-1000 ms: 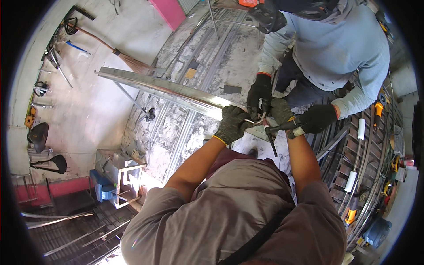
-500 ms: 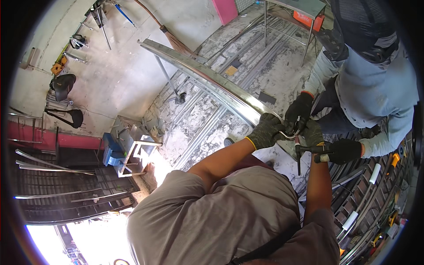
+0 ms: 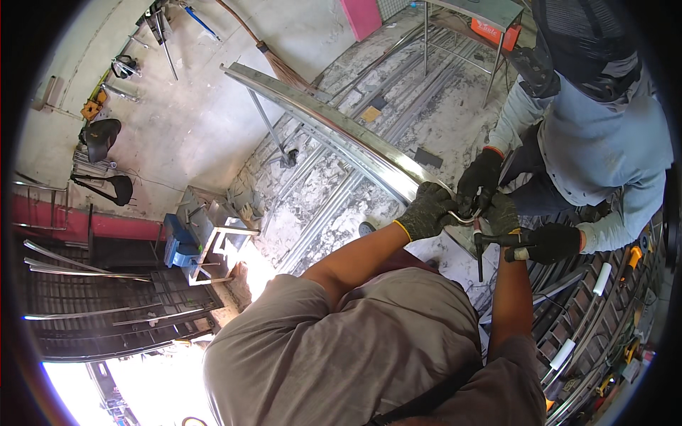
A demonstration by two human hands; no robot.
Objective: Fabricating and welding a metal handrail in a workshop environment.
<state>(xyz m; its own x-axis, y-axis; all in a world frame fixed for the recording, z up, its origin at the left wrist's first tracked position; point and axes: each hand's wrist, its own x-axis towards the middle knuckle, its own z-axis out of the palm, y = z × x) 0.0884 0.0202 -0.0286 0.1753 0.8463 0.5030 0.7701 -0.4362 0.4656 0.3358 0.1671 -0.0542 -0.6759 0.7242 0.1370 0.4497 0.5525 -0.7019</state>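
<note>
My left hand, in a dark grey knit glove with a yellow cuff, is closed round one end of a small curved shiny metal rod. My right hand, gloved alike, closes at the rod's other end; its fingertips are partly hidden. A co-worker's black-gloved hand reaches in at the rod from above. In the other gloved hand the co-worker grips a black welding torch, its head beside the rod and in front of my right wrist. Under my hands lies the near end of a long metal beam.
The co-worker in a welding helmet stands close on the right. Metal bars lie on the dusty floor. A metal table stands far right, a broom leans at the wall, and a blue vise sits on a bench left.
</note>
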